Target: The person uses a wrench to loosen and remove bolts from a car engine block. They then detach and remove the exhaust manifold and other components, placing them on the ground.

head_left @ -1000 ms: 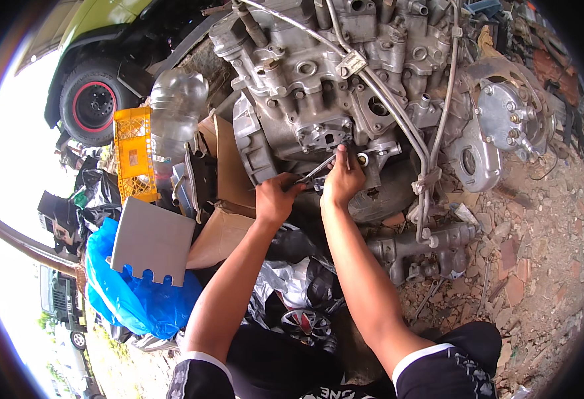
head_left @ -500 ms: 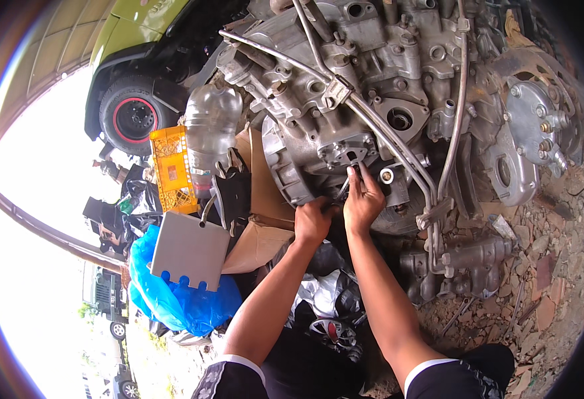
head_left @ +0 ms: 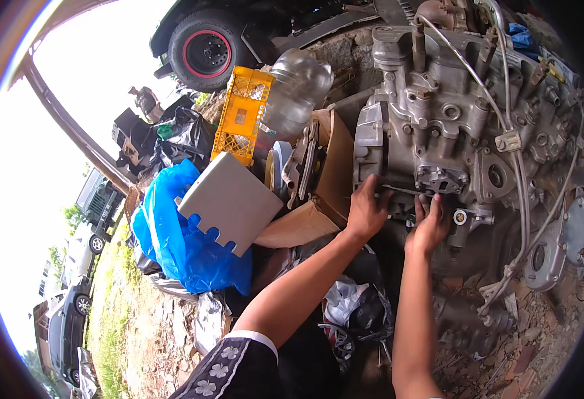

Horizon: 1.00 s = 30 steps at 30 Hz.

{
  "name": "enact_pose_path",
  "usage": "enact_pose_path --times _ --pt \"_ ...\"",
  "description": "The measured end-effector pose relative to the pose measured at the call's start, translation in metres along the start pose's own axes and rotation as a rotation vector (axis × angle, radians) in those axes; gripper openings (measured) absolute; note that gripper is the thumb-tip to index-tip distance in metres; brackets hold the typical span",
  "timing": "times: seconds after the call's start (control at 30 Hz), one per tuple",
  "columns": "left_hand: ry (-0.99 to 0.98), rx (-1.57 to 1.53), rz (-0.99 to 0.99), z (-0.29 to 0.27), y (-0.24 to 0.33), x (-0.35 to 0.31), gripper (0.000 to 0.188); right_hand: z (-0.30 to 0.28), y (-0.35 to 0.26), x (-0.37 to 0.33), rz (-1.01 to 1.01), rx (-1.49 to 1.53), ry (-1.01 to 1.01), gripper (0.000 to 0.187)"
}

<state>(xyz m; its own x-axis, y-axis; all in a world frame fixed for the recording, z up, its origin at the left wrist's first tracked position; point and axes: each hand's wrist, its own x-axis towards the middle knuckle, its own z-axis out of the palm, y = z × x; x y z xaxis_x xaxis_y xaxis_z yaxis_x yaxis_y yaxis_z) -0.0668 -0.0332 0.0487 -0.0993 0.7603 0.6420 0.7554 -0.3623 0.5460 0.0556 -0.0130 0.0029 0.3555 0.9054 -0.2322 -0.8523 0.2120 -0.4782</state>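
A large grey metal engine (head_left: 405, 139) with bolts and ports lies before me on the right. Low on its face sits a small bolted cover plate (head_left: 443, 178). My left hand (head_left: 366, 211) is closed around one end of a slim metal wrench (head_left: 405, 191), which runs nearly level under the plate. At the wrench's other end, just below the plate, is my right hand (head_left: 427, 229), its fingers bent and raised to the metal. What its fingertips pinch is hidden. A round pale port (head_left: 460, 217) shows right of that hand.
Bent metal pipes (head_left: 522, 179) cross the engine's right side. To the left are a cardboard box (head_left: 337, 153), a grey panel (head_left: 233, 203) on a blue plastic bag (head_left: 202, 263), a yellow crate (head_left: 241, 116) and a clear bottle (head_left: 292, 100). Rubble (head_left: 524, 356) covers the ground, lower right.
My view has turned, so the engine and both hands appear farther right. The wrench, slanted before, now lies almost level. My right hand has dropped from the plate's opening to just below it.
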Motion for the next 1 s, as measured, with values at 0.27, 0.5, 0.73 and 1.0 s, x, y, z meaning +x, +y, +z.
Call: enact_pose_path --times 0.27,0.5,0.73,1.0 --pt "-0.2 -0.029 0.091 -0.013 0.017 0.0 0.027 -0.009 -0.012 0.009 0.038 0.02 0.052 0.029" --pt "-0.264 0.024 -0.281 0.011 -0.029 -0.02 0.033 -0.019 0.019 0.021 -0.295 -0.312 -0.025 0.027" --pt "-0.261 -0.093 -0.448 0.05 -0.043 -0.027 0.029 -0.027 0.024 0.03 -0.643 -0.629 -0.063 0.023" --pt "-0.187 -0.185 -0.469 0.062 -0.052 -0.032 0.028 -0.03 0.03 0.025 -0.785 -0.651 0.001 0.023"
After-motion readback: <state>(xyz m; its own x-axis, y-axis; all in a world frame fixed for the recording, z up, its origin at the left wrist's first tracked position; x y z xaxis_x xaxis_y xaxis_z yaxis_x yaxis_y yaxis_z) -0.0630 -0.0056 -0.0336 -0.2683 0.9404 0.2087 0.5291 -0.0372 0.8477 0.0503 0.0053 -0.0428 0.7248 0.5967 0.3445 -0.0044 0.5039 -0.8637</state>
